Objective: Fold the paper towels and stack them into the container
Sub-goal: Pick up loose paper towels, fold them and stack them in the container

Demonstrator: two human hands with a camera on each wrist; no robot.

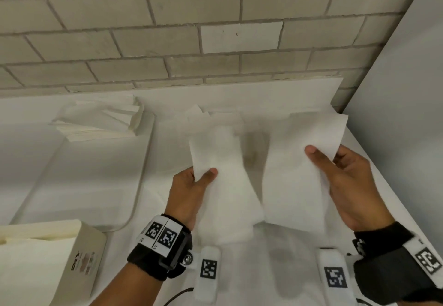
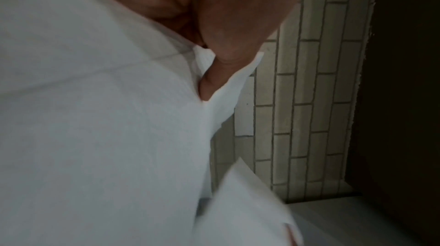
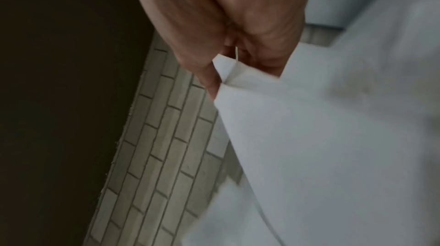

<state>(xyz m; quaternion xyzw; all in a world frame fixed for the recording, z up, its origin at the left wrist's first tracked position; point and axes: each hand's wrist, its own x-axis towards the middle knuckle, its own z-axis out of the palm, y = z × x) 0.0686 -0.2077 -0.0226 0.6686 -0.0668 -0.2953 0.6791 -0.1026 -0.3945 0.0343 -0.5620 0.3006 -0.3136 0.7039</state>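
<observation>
2 hands hold 1 paper towel (image 1: 263, 173) up over the white counter (image 1: 359, 166), sagging in the middle. Left hand (image 1: 191, 190) pinches its left edge w/ thumb on top; right hand (image 1: 347, 185) pinches the right edge. Clear container (image 1: 141, 161) sits toward the counter's left edge, w/ folded towels (image 1: 103, 121) at its far end. To fold well: match corners, keep edges flush, then crease, I'd say.
</observation>
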